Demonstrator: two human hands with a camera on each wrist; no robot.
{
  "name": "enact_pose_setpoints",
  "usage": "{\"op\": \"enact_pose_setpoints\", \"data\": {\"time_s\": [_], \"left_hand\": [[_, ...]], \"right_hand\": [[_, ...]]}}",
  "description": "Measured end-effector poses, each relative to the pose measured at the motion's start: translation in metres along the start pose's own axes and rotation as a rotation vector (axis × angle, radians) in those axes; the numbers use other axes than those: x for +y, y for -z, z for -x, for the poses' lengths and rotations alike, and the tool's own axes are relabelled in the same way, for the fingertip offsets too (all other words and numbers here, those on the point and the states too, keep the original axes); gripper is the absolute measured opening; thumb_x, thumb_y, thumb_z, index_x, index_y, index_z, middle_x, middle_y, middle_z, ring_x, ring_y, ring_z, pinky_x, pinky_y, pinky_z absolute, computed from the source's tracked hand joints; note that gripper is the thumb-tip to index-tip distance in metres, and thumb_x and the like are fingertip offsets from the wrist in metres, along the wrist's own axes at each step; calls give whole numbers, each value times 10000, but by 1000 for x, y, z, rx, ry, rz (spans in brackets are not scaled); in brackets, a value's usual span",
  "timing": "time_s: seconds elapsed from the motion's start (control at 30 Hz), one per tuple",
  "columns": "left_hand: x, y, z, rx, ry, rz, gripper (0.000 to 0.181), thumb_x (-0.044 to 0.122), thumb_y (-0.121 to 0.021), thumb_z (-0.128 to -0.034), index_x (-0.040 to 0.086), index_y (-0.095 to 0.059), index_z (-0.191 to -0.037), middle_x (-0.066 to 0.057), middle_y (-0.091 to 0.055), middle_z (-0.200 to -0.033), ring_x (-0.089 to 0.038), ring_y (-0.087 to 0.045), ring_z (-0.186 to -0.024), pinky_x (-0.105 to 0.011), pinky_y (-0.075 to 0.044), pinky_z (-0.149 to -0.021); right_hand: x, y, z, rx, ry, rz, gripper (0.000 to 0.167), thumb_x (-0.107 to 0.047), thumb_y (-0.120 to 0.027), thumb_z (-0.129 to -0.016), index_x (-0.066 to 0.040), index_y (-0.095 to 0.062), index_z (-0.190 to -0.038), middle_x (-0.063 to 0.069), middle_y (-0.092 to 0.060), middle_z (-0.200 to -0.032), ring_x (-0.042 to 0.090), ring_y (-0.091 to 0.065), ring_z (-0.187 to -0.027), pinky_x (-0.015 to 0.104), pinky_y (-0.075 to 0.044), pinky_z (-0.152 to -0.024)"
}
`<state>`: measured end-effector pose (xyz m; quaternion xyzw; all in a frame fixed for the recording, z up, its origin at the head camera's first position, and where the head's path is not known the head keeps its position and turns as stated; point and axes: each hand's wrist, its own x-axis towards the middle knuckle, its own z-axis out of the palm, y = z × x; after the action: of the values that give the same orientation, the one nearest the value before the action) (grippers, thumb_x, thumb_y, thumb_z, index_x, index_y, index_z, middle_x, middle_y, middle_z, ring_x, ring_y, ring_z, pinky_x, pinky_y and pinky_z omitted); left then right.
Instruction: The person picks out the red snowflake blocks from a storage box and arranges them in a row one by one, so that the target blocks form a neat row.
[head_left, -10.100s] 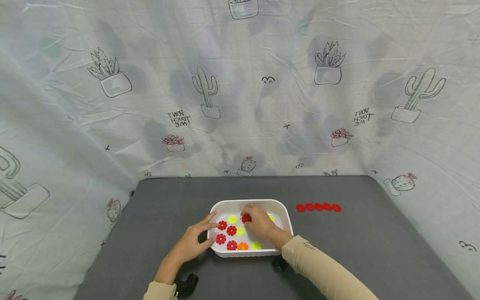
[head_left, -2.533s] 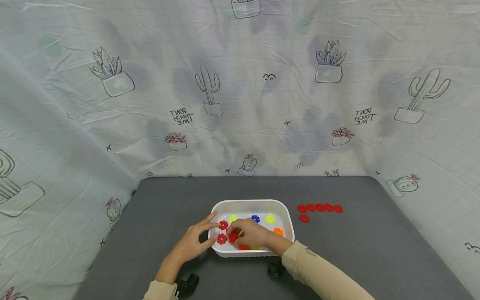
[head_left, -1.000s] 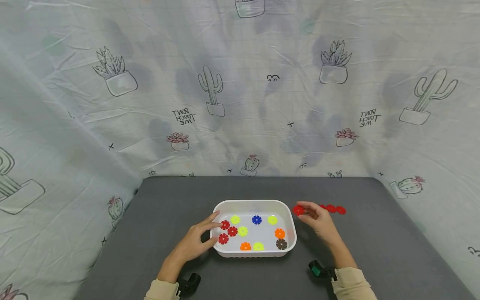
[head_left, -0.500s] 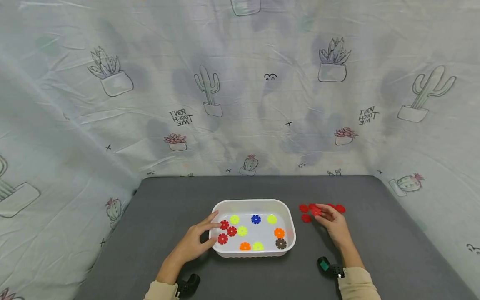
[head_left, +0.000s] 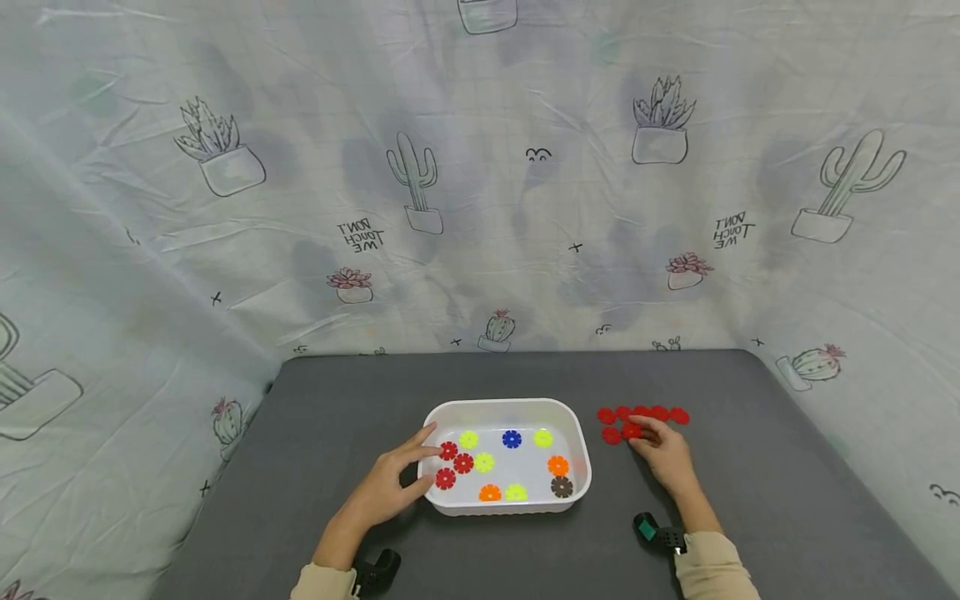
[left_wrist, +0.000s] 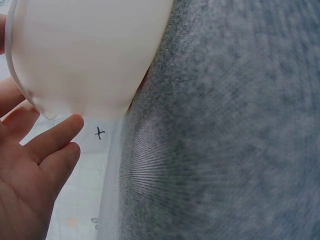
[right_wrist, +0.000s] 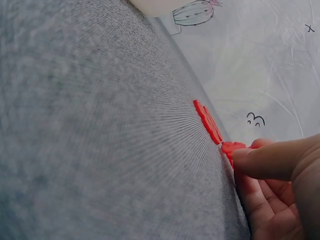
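Observation:
In the head view, my left hand [head_left: 387, 482] holds the left end of a white tray [head_left: 507, 411], thumb and index finger over its rim. The left wrist view shows the other fingers against the outer wall of the tray [left_wrist: 90, 55]. My right hand [head_left: 667, 457] pinches a red notched snowflake disc [head_left: 632, 431] between thumb and fingers, low at the table. This disc lies just right of another red disc [head_left: 611, 436], below a row of several red discs [head_left: 659, 412]. In the right wrist view, the thumb covers part of the pinched disc [right_wrist: 231, 148].
Inside the tray lie red discs [head_left: 463, 463], yellow discs [head_left: 484, 462], orange discs [head_left: 558, 466], a blue disc [head_left: 512, 439] and a brown disc [head_left: 562, 487]. A grey cloth covers the table [head_left: 360, 392]. A patterned curtain [head_left: 480, 200] hangs at the back and sides.
Earlier my right hand took a red disc from the tray to the right and set it below the row's left end. Now it lowers another beside it. The left hand stays at the tray.

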<state>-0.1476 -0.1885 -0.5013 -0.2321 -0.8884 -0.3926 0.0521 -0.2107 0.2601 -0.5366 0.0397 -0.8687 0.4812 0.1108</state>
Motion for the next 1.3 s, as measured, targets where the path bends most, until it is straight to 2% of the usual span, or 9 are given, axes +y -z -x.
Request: {"op": "enact_pose_setpoints", "data": {"time_s": [0.13, 0.27, 0.47, 0.57, 0.63, 0.77, 0.83, 1.03, 1.3], "left_hand": [[-1, 0, -1, 2, -1, -13, 374, 243, -646, -874, 100, -644, -1220, -16, -377, -1511, -270, -423, -1341, -577, -369, -1025], [-1, -1, -2, -6, 4, -13, 378, 249, -645, -875, 100, -642, -1222, -14, -374, -1513, -272, -417, -1345, -576, -363, -1031], [-1, 0, -1, -16, 24, 1, 385, 256, -637, -880, 96, -637, -1230, 3, -367, -1517, -267, -407, -1353, -579, -352, -1037], [-1, 0, -1, -16, 24, -1, 386, 260, -633, -883, 96, -636, -1232, 4, -366, -1518, -270, -409, -1352, -581, -355, -1034], [-1, 0, -1, -16, 21, 1, 385, 255, -634, -882, 96, -636, -1232, -1, -366, -1518, -271, -409, -1352, -581, -355, -1033], [-1, 0, -2, -14, 17, 2, 383, 251, -639, -877, 100, -637, -1230, 1, -368, -1517, -267, -410, -1351, -576, -360, -1032], [-1, 0, -2, -13, 16, -1, 382, 249, -641, -876, 100, -638, -1228, 0, -370, -1516, -268, -411, -1350, -575, -360, -1032], [0, 1, -2, -10, 8, -11, 378, 243, -645, -876, 98, -641, -1225, -8, -370, -1515, -269, -409, -1350, -577, -360, -1032], [1, 0, 0, -9, 11, -2, 380, 243, -640, -878, 95, -637, -1228, -21, -379, -1511, -282, -422, -1342, -581, -365, -1022]], "right_hand": [[2, -2, 0, 18, 13, 96, 387, -22, -680, -841, -3, -609, -1221, 211, -636, -1155, 253, -643, -982, 141, -494, -755], [4, -3, 1, 38, 53, 165, 387, -14, -682, -830, 1, -615, -1210, 187, -630, -1151, 338, -633, -1003, 184, -510, -780], [2, -3, 3, 30, 55, 161, 415, -26, -680, -841, 27, -583, -1241, 227, -602, -1218, 373, -604, -1079, 384, -507, -888], [2, -2, 3, 28, 42, 147, 416, -47, -680, -851, 32, -577, -1246, 238, -593, -1231, 385, -596, -1090, 434, -488, -906], [1, -2, 2, 33, 41, 140, 418, -65, -684, -852, 31, -577, -1244, 234, -596, -1232, 383, -597, -1090, 399, -498, -903], [2, -3, 2, 64, 69, 131, 430, -93, -709, -835, 35, -587, -1227, 227, -620, -1202, 383, -604, -1067, 161, -489, -847], [2, -4, 2, 86, 90, 137, 446, -102, -728, -818, 36, -593, -1220, 224, -637, -1176, 384, -611, -1051, 144, -485, -829], [-2, -4, 2, 124, 132, 162, 504, -132, -755, -790, 11, -581, -1241, 211, -655, -1162, 377, -611, -1061, 472, -478, -866], [-30, -9, 1, 58, 196, 54, 493, -104, -726, -821, -1, -558, -1273, 198, -612, -1240, 371, -586, -1106, 464, -491, -878]]}}
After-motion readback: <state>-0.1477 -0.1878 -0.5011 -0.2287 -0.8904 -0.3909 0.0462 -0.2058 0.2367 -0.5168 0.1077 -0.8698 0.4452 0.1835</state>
